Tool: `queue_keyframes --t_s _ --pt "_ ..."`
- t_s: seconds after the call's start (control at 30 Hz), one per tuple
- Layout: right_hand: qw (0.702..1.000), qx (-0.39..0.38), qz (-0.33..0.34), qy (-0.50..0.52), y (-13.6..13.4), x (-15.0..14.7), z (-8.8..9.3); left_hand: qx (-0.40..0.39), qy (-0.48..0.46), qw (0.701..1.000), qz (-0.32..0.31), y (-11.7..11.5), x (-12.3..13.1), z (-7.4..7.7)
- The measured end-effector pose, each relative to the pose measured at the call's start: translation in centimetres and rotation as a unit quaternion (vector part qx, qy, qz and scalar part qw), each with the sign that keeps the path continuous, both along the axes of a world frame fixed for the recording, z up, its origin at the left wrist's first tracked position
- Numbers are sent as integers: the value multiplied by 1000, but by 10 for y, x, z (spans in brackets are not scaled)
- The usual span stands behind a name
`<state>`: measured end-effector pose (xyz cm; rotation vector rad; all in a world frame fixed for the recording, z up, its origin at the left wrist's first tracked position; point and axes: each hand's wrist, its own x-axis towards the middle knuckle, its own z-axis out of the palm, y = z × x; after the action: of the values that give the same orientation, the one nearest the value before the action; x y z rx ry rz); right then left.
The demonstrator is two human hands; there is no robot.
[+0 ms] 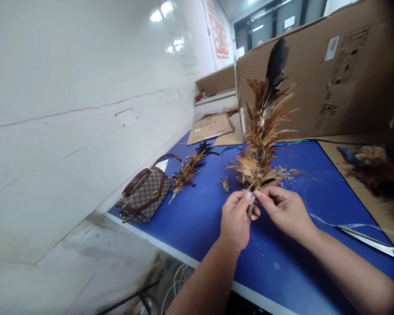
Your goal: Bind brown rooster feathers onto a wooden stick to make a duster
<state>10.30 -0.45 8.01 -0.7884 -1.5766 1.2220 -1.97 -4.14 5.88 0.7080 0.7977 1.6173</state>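
A tall bundle of brown feathers [261, 144], topped by one long black feather, stands upright above the table in both hands. My left hand [236, 216] is closed round its pale stem at the bottom. The fingers of my right hand [287, 212] pinch at the base of the feathers, close to the left thumb; anything small between them is hidden. On the blue table to the left lies a second feather bundle [187, 173] with a dark tip. Loose feather bits [285, 174] are scattered behind the right hand.
A patterned handbag [146, 194] sits at the table's left edge. Scissors [371, 243] and a clear strip lie at the right. Dark feathers [381, 170] are heaped on cardboard at far right. A large cardboard sheet [315, 78] stands behind; a white wall [68, 109] rises left.
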Motion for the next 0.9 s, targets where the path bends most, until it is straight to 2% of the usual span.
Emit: queue_keyframes --t_s 0.1,0.27,0.47,0.7,0.9 --pt "1000 7 13 -15 2 0 -3 -13 -10 1000 5 0 -1 -2" --pt "996 50 -41 -69 7 -1 -14 -45 -3 999 26 5 0 -10" --pt "992 51 -68 -98 10 -4 -23 -54 25 995 85 11 7 -19" --pt "994 36 -63 -79 4 -5 -15 -43 42 989 137 11 16 -23" --pt "990 53 -83 -104 2 -3 -9 2 133 972 195 11 20 -30"
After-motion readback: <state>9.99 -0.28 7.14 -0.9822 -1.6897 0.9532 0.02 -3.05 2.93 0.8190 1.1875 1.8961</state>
